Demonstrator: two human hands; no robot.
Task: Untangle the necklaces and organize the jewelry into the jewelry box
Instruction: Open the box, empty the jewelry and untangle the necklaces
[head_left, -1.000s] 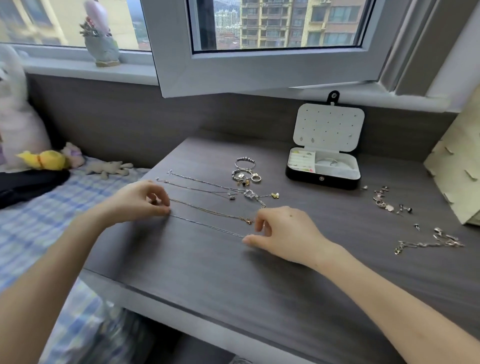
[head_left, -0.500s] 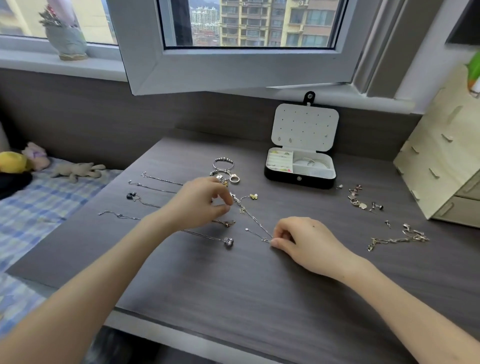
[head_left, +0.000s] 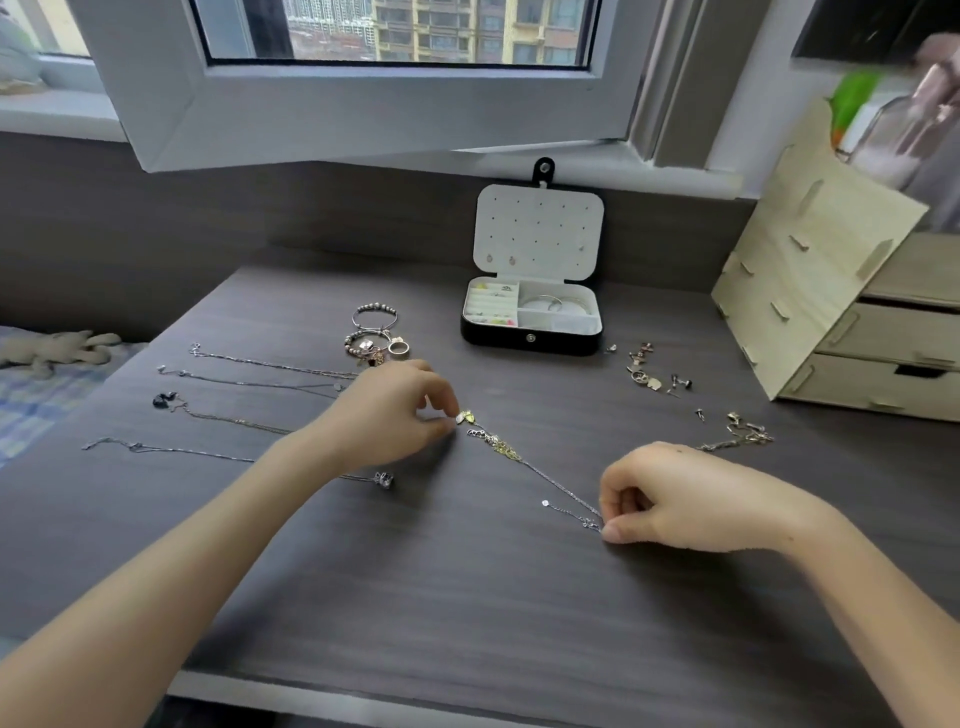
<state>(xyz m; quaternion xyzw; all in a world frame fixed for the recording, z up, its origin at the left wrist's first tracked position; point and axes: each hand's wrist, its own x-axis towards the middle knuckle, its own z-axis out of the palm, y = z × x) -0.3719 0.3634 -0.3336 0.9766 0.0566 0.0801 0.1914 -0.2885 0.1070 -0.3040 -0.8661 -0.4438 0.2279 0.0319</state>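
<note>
Nearest the front edge of the desk (head_left: 467, 613), the right grip (head_left: 691, 499) pinched the thin chain of a necklace (head_left: 550, 480) between thumb and forefinger. Toward mid-desk, the left grip (head_left: 384, 421) pinched the same necklace at its gold pendant (head_left: 466, 417), the chain lying stretched between them. The open jewelry box (head_left: 530, 340) stood at the far edge.
</note>
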